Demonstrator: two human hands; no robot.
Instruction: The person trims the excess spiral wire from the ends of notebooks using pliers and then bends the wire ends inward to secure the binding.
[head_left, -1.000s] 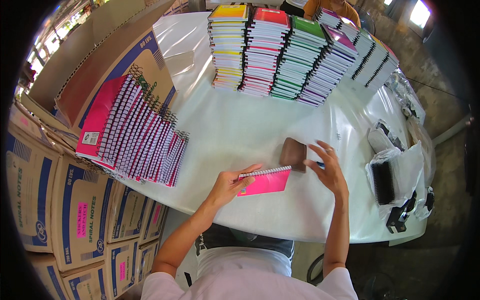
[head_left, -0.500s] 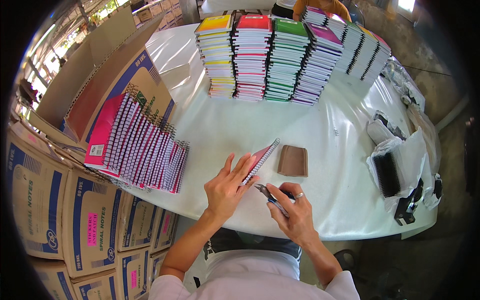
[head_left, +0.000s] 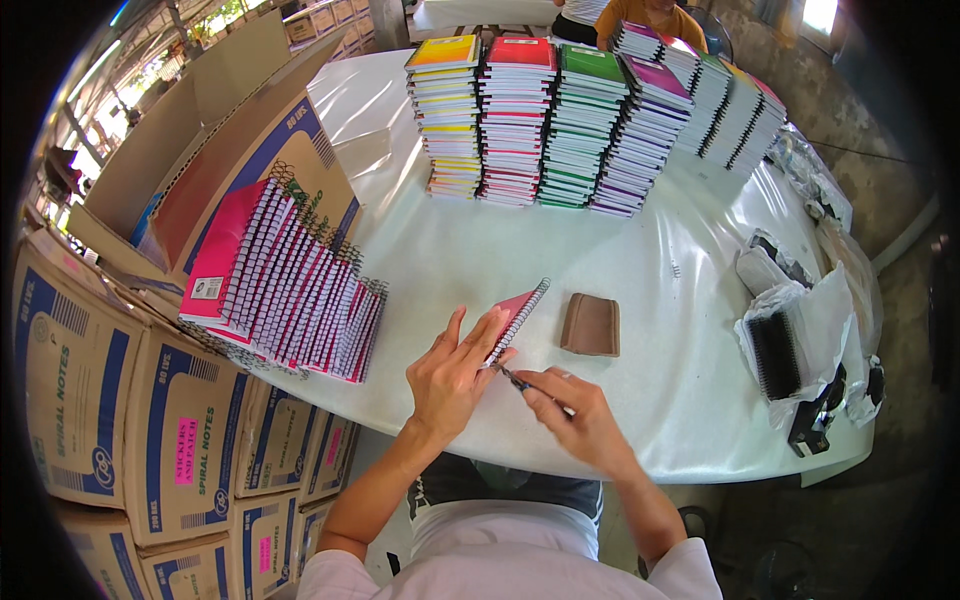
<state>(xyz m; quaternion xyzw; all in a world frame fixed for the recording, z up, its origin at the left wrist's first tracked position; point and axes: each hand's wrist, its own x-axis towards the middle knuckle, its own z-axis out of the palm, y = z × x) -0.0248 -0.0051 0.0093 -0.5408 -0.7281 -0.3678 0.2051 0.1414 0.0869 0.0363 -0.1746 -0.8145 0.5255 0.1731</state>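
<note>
Cardboard box (head_left: 235, 150) of spiral notebooks (head_left: 285, 290) (leaning), hands (head_left: 455, 375) gripping pink notebook (head_left: 515, 318)

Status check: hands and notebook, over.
Left hand steadies pink spiral notebook on edge. Right hand holds small dark tool at its coil. Brown pad beside, apart.

Short white sleeves, bare forearms, possibly dark trousers below.

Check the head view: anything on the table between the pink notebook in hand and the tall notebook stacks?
Nothing. In the head view, only bare white table lies between the pink notebook and the notebook stacks.
</note>
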